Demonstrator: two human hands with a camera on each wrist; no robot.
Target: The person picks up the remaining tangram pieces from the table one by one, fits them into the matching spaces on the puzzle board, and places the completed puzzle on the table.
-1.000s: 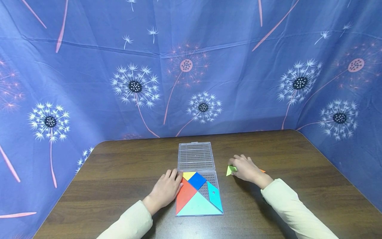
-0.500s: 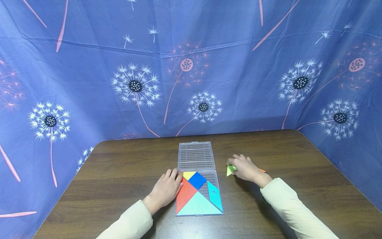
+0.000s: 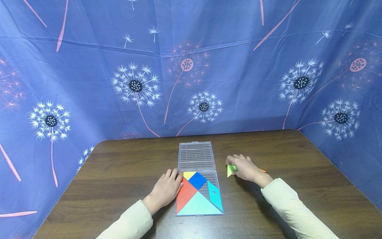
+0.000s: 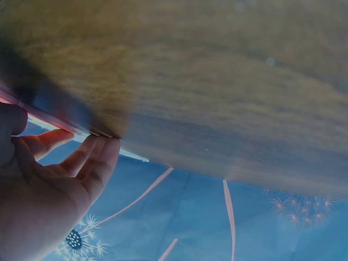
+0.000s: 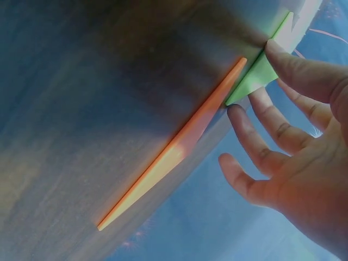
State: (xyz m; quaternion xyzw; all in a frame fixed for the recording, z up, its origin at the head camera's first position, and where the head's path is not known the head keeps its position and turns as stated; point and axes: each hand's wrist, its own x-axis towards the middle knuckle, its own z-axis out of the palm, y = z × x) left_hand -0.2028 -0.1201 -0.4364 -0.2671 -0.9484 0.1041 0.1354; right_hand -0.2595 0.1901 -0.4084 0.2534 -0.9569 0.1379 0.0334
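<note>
In the head view, a clear plastic tangram case (image 3: 196, 156) lies unfolded on the table. Its near half holds a yellow triangle (image 3: 189, 174), a blue square (image 3: 198, 180), a large red triangle (image 3: 185, 195), a large pale turquoise triangle (image 3: 199, 205) and a cyan piece (image 3: 214, 196) with a small round mark. My left hand (image 3: 165, 190) rests along the case's left edge, fingertips near the hinge, thumb over the red triangle. To the right of the case, my right hand (image 3: 245, 168) pinches a light green triangle (image 5: 260, 73) between thumb and fingers, low over the table.
An orange tangram piece (image 5: 174, 151) lies on the table beside my right hand, mostly hidden under it in the head view. The brown wooden table (image 3: 128, 159) ends at a blue dandelion-print cloth (image 3: 238, 83) behind.
The green triangle has turned slightly under my right fingers, which have shifted a little. My left hand and the pieces in the case stay as they were.
</note>
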